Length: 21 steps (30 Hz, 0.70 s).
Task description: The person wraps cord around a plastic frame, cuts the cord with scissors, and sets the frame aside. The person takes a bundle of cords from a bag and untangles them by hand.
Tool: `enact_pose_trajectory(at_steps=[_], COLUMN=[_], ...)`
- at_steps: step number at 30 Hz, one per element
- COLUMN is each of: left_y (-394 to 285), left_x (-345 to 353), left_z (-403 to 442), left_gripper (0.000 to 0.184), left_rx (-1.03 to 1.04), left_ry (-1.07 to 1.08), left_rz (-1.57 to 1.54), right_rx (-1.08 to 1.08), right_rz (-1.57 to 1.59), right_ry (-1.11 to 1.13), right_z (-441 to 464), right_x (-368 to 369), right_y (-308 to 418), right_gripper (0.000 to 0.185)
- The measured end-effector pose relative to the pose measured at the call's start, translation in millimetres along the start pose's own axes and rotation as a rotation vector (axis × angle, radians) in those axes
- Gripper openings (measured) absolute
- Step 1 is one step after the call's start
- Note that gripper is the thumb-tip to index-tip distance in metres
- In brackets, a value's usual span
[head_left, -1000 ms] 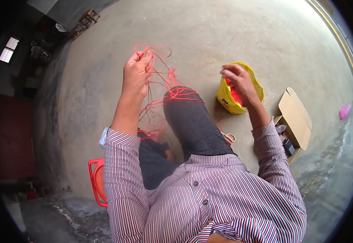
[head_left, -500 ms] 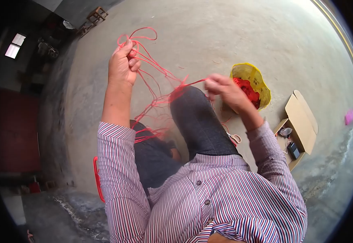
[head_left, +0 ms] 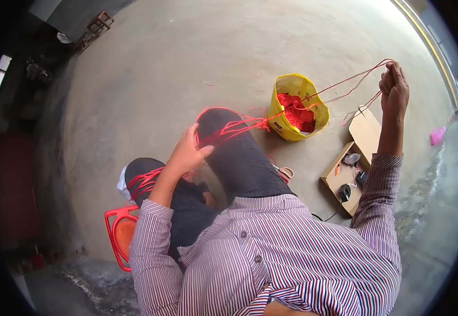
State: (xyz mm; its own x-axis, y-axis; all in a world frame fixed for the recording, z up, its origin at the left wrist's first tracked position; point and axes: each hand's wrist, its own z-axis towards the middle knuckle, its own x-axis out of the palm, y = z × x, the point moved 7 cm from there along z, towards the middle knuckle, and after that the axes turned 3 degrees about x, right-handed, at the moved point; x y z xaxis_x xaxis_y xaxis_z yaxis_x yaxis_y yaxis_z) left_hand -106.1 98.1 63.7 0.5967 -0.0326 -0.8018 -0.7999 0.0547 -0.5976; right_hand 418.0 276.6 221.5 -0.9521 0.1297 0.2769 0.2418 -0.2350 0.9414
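Far out to the right, my right hand (head_left: 394, 88) is raised and closed on a red cord (head_left: 352, 82). Doubled strands of it stretch back over the yellow bag (head_left: 321, 117) to a knot of cords beside my right knee. Over that knee, my left hand (head_left: 187, 154) has its thumb and fingers apart, with a bundle of red cords (head_left: 234, 128) running from its fingertips across the dark trousers. Whether the palm touches any strand is hidden. More red strands (head_left: 144, 181) lie over my left thigh. Inside the bag sits a heap of red cord (head_left: 296, 111).
Scissors (head_left: 285, 171) lie on the floor by my right thigh. An open cardboard box (head_left: 339, 180) with black devices stands to the right. By my left leg is a red plastic stool (head_left: 114, 239). Farther off are a pink bag (head_left: 438, 136) and a wooden stool (head_left: 100, 23).
My right hand has swung far out to the right, drawing the cord out long. My left hand has come down from its raised place to my right knee, and its fingers have spread.
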Motion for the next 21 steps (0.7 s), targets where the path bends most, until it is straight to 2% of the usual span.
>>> enact_pose_trajectory(at_steps=[3, 5, 6, 7, 9, 13, 18, 21], left_y=[-0.1, 35.6, 44.5, 51.2, 73.6, 143.8, 138.3, 125.0], left_x=[-7.5, -19.0, -35.5, -53.7, -87.1, -136.5, -184.5, -204.5], left_z=[-13.9, -10.6, -10.5, -9.0, -10.3, -23.6, -46.1, -58.8], left_gripper=[0.047, 0.025, 0.021, 0.021, 0.02, 0.021, 0.022, 0.02], left_rx=[-0.397, -0.212, -0.228, -0.244, -0.308, -0.449, -0.605, -0.561], left_ry=[0.191, 0.004, -0.061, -0.129, -0.296, -0.538, -0.672, -0.814], left_rz=[-0.072, -0.125, -0.018, 0.09, 0.046, -0.216, -0.434, -0.519], right_rx=[-0.059, -0.092, -0.069, -0.052, -0.017, 0.119, 0.114, 0.254], right_rz=[-0.155, -0.262, -0.287, -0.318, -0.375, -0.316, -0.322, -0.344], right_ry=[-0.139, -0.249, -0.252, -0.295, -0.375, -0.567, -0.684, -0.739], right_z=[10.9, 19.4, 23.8, 24.4, 25.0, 20.1, 0.3, -12.9], right_x=[-44.5, -77.7, -94.4, -110.5, -139.5, -213.0, -292.9, -348.4], right_y=[3.9, 2.1, -0.3, -2.1, -9.4, -42.7, -79.1, -119.2], right_gripper=[0.025, 0.025, 0.026, 0.026, 0.025, 0.022, 0.018, 0.019])
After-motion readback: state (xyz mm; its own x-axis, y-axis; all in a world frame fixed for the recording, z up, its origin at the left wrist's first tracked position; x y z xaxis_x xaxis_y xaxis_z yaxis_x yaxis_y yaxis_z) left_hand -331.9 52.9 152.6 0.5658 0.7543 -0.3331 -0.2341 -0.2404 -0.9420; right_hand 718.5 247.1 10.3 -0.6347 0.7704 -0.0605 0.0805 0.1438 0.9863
